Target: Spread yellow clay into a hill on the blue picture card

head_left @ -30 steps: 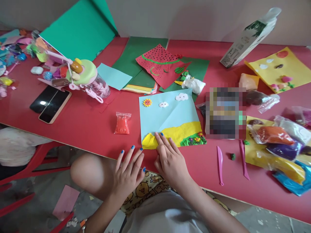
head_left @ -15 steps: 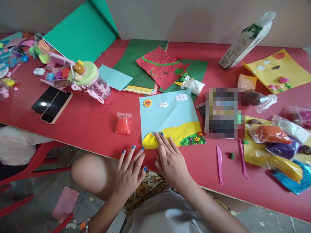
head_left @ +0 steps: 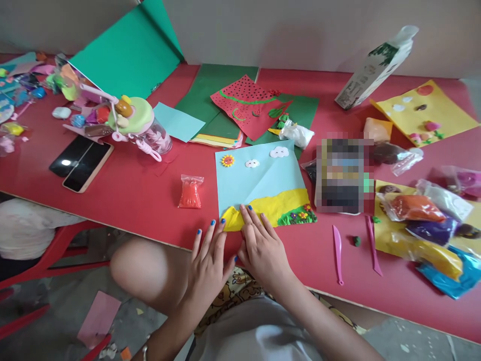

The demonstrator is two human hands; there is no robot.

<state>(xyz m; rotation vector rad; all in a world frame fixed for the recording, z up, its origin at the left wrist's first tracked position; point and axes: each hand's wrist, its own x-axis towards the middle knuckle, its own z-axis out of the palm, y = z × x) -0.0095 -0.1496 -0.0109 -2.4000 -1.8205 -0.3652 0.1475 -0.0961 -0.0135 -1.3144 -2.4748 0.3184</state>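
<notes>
At the near edge of the red surface, a light blue paper sheet is laid flat, with a yellow clay strip pressed along its lower part. The right hand is spread flat, fingertips pressed on the strip's left end; nothing is clasped in its grip. The left hand is laid open beside it, fingers extended to the sheet's near left corner, grip empty. A clay sun and two white clouds are stuck near the sheet's top. A red clay packet lies just left; pink modelling tools lie to the right.
</notes>
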